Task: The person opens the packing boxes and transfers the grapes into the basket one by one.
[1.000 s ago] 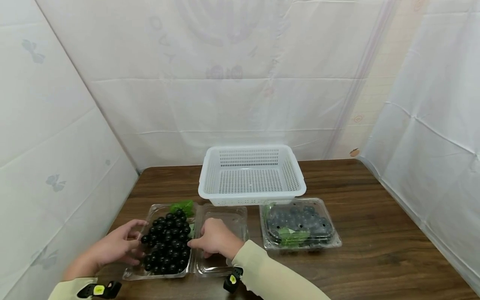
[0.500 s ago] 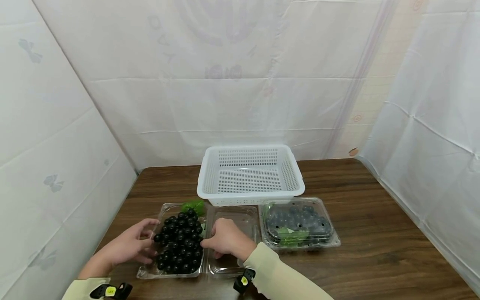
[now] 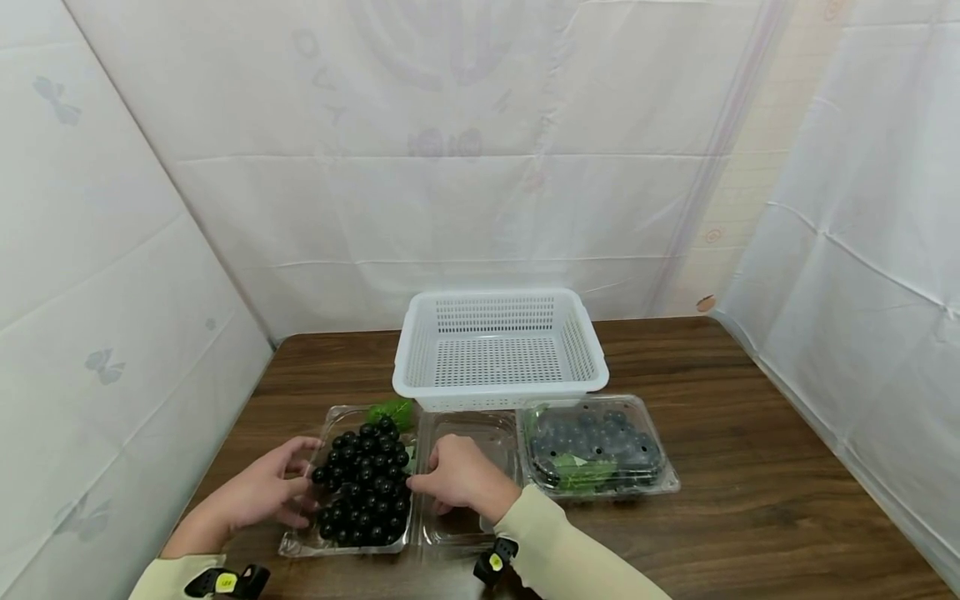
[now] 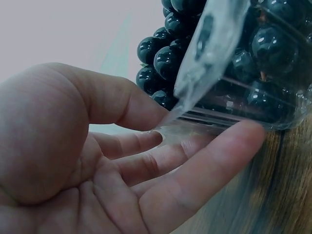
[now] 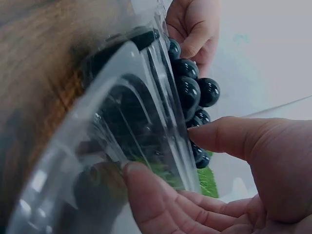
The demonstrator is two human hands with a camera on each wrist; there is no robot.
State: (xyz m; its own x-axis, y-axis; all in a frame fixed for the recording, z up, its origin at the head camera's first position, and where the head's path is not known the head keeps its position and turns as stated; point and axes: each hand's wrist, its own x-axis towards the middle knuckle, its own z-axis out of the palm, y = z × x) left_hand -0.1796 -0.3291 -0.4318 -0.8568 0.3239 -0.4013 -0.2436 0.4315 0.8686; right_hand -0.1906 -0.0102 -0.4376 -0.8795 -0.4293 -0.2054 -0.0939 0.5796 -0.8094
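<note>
- Before the white, rectangular, perforated plastic basket (image 3: 502, 397), toward its left end, lies the open clear plastic hinged box (image 3: 297, 547), heaped with glossy black round grapes (image 3: 366, 487); a frilly green leaf (image 3: 392, 412) shows at the box's basket-side end.
- Left of the basket's front, the left hand (image 3: 272, 485) holds the box's outer rim, thumb above and fingers lower down the wall.
- Straight before the basket, the right hand (image 3: 456, 472) lightly pinches the box's hinge side over the flat clear lid (image 3: 486, 435).
- Judging by looks, the box is thin, light and springy, but the grapes should add weight; they look smooth and likely to roll, and would bruise if real. Both base rims suit a hold, with fingers underneath; the lid alone would probably flex.
- Right of the basket's front, a closed clear box of dark fruit (image 3: 664, 486) sits just beside the lid, leaving little room there.
- Behind the basket, the brown wooden bench (image 3: 757, 467) ends at white cloth (image 3: 480, 208); more bench shows to either side.
</note>
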